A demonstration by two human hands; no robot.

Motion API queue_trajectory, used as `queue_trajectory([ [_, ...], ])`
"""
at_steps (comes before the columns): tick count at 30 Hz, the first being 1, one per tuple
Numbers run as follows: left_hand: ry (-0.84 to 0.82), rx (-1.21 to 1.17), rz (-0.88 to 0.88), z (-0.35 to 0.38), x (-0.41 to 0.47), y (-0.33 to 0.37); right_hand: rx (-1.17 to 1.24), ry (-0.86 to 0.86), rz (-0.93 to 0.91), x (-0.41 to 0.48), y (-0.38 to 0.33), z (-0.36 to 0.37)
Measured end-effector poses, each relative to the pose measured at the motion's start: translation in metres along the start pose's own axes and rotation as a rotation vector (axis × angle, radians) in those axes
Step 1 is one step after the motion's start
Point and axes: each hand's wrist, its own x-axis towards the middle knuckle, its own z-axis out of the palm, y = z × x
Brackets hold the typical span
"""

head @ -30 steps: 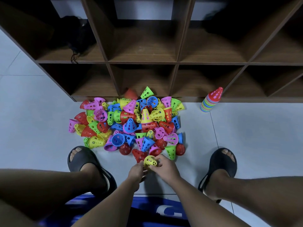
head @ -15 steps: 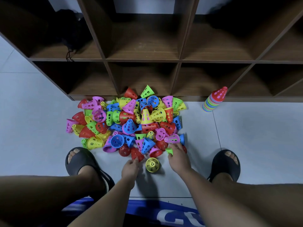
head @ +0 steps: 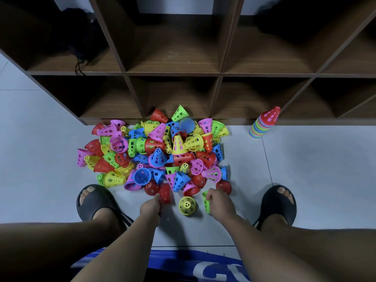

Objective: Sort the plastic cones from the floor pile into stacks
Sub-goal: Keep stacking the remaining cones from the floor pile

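A pile of plastic cones [head: 162, 153] in red, yellow, green, blue and pink lies on the pale floor in front of the shelf. A yellow cone [head: 187, 205] stands alone between my hands, nearer to me than the pile. My left hand [head: 150, 208] grips a red cone [head: 165, 193] at the pile's near edge. My right hand [head: 220, 203] holds a green cone [head: 206, 201], mostly hidden behind the fingers. A finished stack of cones [head: 263, 124] with a red one on top leans at the right by the shelf.
A dark wooden cubby shelf [head: 183, 74] runs across the back, with a dark bag [head: 81, 37] in its upper left cell. My feet in black slippers, the left one [head: 95, 202] and the right one [head: 277, 204], flank the pile. Bare floor lies to the right.
My left hand has taken hold of a red cone at the pile's edge. My right hand has drawn the green cone back from the pile. The yellow cone stays where it was set down.
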Motion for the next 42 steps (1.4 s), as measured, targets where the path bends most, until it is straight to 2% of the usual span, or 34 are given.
queue_trajectory([
  [4, 0.001, 0.029, 0.038, -0.003, -0.008, 0.002, 0.231, 0.073, 0.055, 0.002, -0.003, -0.001],
  [11, -0.036, 0.133, 0.276, -0.005, -0.037, -0.006, 0.536, 0.152, 0.120, 0.000, -0.014, -0.015],
  [18, -0.091, 0.369, 0.428, 0.007, -0.058, -0.018, 1.071, -0.029, 0.368, -0.016, -0.026, -0.031],
  [20, -0.102, 0.457, 0.464, 0.009, -0.062, -0.021, 1.139, -0.078, 0.398, -0.019, -0.028, -0.032],
  [29, -0.077, 0.572, 0.489, 0.016, -0.063, -0.026, 1.211, -0.177, 0.443, -0.023, -0.038, -0.030],
  [37, -0.086, 0.616, 0.489, 0.020, -0.055, -0.030, 0.947, -0.177, 0.338, -0.018, -0.033, -0.011],
  [42, -0.080, 0.656, 0.512, 0.015, -0.045, -0.027, 0.877, -0.076, 0.387, -0.017, -0.029, -0.006],
])
